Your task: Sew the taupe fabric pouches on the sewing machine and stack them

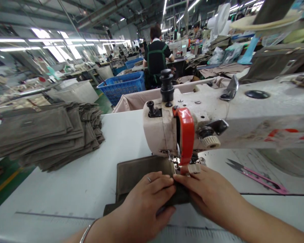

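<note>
A dark olive-brown fabric piece [131, 175] lies on the white table under the needle area of a sewing machine [158, 130]. My left hand [149, 199], with a ring and a bracelet, rests over the fabric's near part. Its fingers are bent together on the cloth, with the thumb tucked close to the near edge. My right hand [205, 187] grips the cloth at its right side, close beside the presser foot [176, 165]. The right index fingertip nearly meets the left fingertips. Part of the fabric is hidden under both hands.
Pink-handled thread snips [264, 179] lie right of my right hand. A stack of olive fabric pieces [53, 131] sits at the table's left. A ruler scale [58, 216] runs along the front. Beyond are a blue crate [126, 86] and a seated person [156, 55].
</note>
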Demonstrator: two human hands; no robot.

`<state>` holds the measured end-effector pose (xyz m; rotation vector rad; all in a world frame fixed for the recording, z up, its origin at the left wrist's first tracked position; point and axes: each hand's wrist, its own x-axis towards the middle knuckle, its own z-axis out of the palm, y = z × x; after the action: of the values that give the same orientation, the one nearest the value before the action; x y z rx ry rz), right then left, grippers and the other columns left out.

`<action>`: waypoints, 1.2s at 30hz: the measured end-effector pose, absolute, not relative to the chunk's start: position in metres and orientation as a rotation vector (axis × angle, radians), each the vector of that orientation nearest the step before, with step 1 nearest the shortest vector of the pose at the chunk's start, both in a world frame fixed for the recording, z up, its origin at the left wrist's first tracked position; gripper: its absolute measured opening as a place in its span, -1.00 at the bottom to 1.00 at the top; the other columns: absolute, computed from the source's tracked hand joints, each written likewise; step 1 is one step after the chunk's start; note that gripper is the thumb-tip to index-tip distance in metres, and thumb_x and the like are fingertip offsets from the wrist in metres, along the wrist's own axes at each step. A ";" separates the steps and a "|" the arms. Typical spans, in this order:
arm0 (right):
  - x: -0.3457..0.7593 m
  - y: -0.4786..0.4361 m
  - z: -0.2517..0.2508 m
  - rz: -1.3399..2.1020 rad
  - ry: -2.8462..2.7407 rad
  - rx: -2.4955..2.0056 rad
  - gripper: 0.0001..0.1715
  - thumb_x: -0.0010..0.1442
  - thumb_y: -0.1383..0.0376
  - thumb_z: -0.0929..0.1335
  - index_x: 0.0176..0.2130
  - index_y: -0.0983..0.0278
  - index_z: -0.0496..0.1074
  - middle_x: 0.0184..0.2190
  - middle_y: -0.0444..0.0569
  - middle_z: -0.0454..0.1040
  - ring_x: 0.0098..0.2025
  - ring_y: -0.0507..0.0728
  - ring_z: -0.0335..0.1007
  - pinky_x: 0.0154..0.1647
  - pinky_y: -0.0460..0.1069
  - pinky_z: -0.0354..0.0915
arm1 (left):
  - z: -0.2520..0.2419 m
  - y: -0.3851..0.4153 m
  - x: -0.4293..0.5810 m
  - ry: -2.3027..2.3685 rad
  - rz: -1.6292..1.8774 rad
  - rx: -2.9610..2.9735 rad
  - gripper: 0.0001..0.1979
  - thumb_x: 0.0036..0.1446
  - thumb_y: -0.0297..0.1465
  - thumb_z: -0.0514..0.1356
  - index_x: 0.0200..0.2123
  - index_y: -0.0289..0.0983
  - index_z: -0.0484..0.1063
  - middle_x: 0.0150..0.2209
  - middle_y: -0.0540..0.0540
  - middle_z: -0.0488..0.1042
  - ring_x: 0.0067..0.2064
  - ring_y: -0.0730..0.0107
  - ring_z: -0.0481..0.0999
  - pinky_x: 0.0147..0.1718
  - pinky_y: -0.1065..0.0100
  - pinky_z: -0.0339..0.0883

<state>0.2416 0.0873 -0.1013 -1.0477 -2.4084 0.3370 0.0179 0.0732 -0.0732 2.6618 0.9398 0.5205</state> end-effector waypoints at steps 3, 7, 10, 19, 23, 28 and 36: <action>0.241 0.089 -0.103 0.339 -2.405 -1.083 -0.55 0.19 0.46 0.23 0.04 0.25 0.43 -0.11 0.10 0.48 -0.10 0.28 0.41 -0.11 0.23 0.41 | -0.075 0.082 0.018 0.932 0.524 2.648 -0.65 0.12 -0.44 0.23 0.01 -0.30 0.39 0.01 -0.12 0.47 0.05 0.30 0.42 0.17 0.22 0.26; 0.240 0.091 -0.103 0.307 -2.441 -1.129 -0.52 0.17 0.47 0.22 0.06 0.29 0.41 -0.13 0.15 0.48 -0.17 0.29 0.42 -0.18 0.22 0.43 | -0.075 0.097 0.019 0.932 0.513 2.652 -0.62 0.11 -0.45 0.23 0.03 -0.29 0.37 0.01 -0.10 0.46 0.04 0.29 0.42 0.14 0.22 0.27; 0.239 0.092 -0.100 0.320 -2.449 -1.157 -0.50 0.15 0.49 0.21 0.06 0.32 0.41 -0.15 0.17 0.47 -0.19 0.29 0.42 -0.21 0.21 0.43 | -0.075 0.104 0.020 0.916 0.511 2.677 -0.63 0.11 -0.45 0.22 0.02 -0.31 0.37 -0.02 -0.11 0.48 0.03 0.27 0.42 0.11 0.21 0.29; 0.249 0.096 -0.086 0.510 -2.291 -1.202 -0.75 0.17 0.49 0.21 -0.23 0.31 0.42 -0.22 0.06 0.37 -0.12 0.22 0.31 -0.08 0.15 0.35 | -0.078 0.095 0.018 1.107 0.519 2.784 -0.78 0.22 -0.48 0.14 -0.06 -0.29 0.41 -0.14 -0.14 0.49 -0.09 0.17 0.44 -0.06 0.09 0.37; 0.249 0.099 -0.086 0.504 -2.277 -1.216 -0.77 0.15 0.50 0.22 -0.24 0.30 0.39 -0.20 0.05 0.36 -0.07 0.22 0.29 -0.02 0.15 0.32 | -0.082 0.097 0.017 1.083 0.560 2.712 -0.77 0.22 -0.47 0.16 -0.04 -0.27 0.41 -0.09 -0.13 0.48 -0.04 0.20 0.43 -0.01 0.12 0.36; 0.248 0.097 -0.090 0.507 -2.268 -1.214 -0.76 0.17 0.50 0.21 -0.25 0.29 0.40 -0.22 0.04 0.36 -0.09 0.22 0.30 -0.03 0.15 0.33 | -0.086 0.099 0.016 1.025 0.562 2.724 -0.76 0.22 -0.48 0.14 -0.03 -0.31 0.41 0.00 -0.18 0.47 0.02 0.17 0.42 0.04 0.10 0.35; 0.249 0.094 -0.092 0.431 -2.284 -1.198 -0.74 0.18 0.48 0.18 -0.26 0.28 0.40 -0.25 0.04 0.38 -0.16 0.20 0.34 -0.17 0.10 0.38 | -0.077 0.107 0.018 0.957 0.473 2.631 -0.71 0.20 -0.49 0.15 0.00 -0.27 0.42 -0.02 -0.10 0.48 0.02 0.24 0.40 0.07 0.17 0.31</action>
<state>0.2486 0.0945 -0.0918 -1.1982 -2.2841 0.4312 0.0183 0.1072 -0.0773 2.6314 0.9571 0.4729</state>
